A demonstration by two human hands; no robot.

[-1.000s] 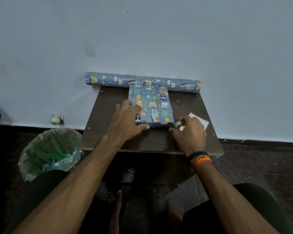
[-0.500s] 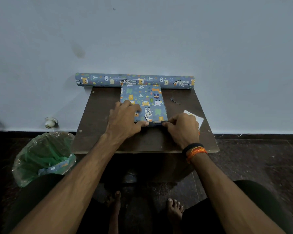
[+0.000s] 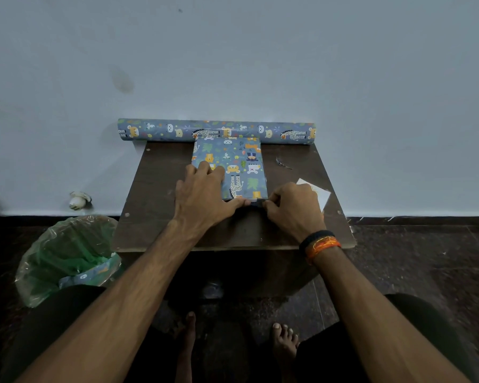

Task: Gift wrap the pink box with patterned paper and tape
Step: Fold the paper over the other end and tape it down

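Head | right hand moved inward along box near edge | left hand stays flat

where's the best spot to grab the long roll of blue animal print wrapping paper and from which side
Probably the middle of the long roll of blue animal-print wrapping paper, just right of the wrapped box, from above. It lies flat along the far edge of the dark wooden table by the wall, so there looks to be little room behind. Its ends overhang; a central grip should keep it level.
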